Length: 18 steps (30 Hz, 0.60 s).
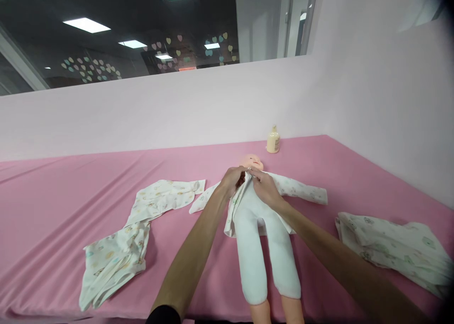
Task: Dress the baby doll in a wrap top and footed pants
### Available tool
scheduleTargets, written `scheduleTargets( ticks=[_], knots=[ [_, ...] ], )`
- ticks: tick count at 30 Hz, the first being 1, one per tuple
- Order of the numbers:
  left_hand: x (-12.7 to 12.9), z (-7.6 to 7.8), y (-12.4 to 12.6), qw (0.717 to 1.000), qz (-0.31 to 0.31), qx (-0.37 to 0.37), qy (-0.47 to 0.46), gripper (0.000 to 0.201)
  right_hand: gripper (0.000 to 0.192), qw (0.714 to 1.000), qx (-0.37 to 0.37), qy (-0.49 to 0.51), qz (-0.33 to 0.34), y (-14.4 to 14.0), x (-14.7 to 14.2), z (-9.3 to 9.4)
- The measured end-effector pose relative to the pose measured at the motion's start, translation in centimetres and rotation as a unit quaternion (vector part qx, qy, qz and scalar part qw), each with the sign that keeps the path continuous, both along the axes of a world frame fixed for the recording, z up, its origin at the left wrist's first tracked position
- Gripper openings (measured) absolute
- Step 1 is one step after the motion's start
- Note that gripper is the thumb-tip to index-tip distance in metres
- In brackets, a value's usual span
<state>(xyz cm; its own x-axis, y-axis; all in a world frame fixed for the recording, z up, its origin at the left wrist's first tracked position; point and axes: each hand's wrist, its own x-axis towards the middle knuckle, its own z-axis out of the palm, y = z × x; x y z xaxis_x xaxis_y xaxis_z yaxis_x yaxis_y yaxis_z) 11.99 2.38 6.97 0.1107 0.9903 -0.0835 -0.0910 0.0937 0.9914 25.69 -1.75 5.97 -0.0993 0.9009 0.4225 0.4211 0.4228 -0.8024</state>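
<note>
A baby doll [252, 162] lies on its back with its head away from me. Its torso and legs are white down to bare lower legs. A white patterned baby shirt [301, 189] is on it, sleeves spread to both sides and the front hanging apart. At the neck, my left hand [234, 178] is closed on the shirt's front edge. My right hand [264, 184] pinches the shirt close beside it, under the doll's chin. The fingertips of both hands nearly meet, and the exact grip is partly hidden.
Patterned baby pants [138, 220] lie spread on the pink sheet [177, 267] to the left. A folded patterned cloth [393, 246] rests at the right. A cream pump bottle [273, 140] stands near the back wall [159, 111].
</note>
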Motion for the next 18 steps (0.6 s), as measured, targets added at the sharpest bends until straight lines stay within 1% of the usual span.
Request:
scheduleTargets(
  ticks=[2, 5, 8, 10, 13, 16, 18],
  knots=[
    [0.1, -0.4, 0.2, 1.0, 0.01, 0.003, 0.015, 0.017, 0.052, 1.0, -0.005, -0.008, 0.003, 0.0, 0.1, 0.1],
    [0.3, -0.7, 0.1, 0.999, 0.006, 0.012, 0.035, 0.017, 0.049, 1.0, -0.008, -0.003, 0.008, -0.1, 0.4, 0.3],
    [0.4, -0.5, -0.3, 0.998, -0.007, 0.026, 0.053, 0.018, 0.048, 1.0, -0.027, 0.013, 0.002, 0.0, 0.7, 0.4],
    [0.6, -0.2, -0.6, 0.997, -0.016, 0.035, 0.063, 0.02, 0.05, 0.999, -0.035, 0.013, -0.005, 0.0, 0.8, 0.3],
    [0.8, 0.2, -0.9, 0.995, -0.019, 0.052, 0.079, 0.025, 0.051, 0.998, -0.002, -0.058, -0.031, -0.1, 0.7, 0.0],
    [1.0, 0.4, -1.1, 0.993, -0.011, 0.07, 0.09, 0.027, 0.047, 0.985, 0.057, -0.149, -0.061, -0.2, 0.3, -0.4],
    [1.1, 0.4, -1.1, 0.993, -0.008, 0.079, 0.092, 0.025, 0.045, 0.978, 0.081, -0.178, -0.073, -0.2, 0.2, -0.6]
  ],
)
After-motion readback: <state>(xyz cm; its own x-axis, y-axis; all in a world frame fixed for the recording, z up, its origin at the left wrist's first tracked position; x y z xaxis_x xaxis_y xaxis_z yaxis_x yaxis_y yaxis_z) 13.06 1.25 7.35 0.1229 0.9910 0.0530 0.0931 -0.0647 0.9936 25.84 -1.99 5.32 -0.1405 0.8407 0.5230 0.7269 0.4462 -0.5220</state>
